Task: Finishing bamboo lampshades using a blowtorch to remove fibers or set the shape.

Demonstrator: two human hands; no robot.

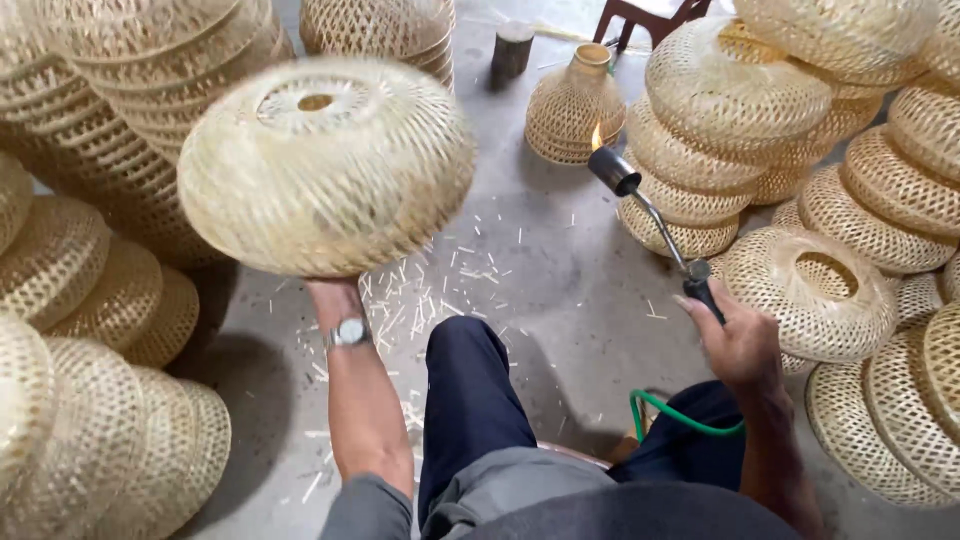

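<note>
Plainly a fire risk: dry bamboo splinters (440, 290) litter the concrete floor (570, 300), woven shades stacked along its left edge (80, 290) and right edge (730, 130). Left hand (335, 290), mostly hidden, props a blurred woven bamboo lampshade (325, 165) from beneath; its spread cannot be told. Right hand (735, 335) is wrapped closed on a gas torch (650, 215), its small flame (597, 137) lit and near the right stack. A drifting nozzle could scorch weave; the green hose (680, 415) might snag by the knee.

- 1 head view, worn by the seated person, looks steeply down and forward.
- Close over knees, floor (560, 290) and both hands; basket stacks (730, 120) ring the frame.
</note>
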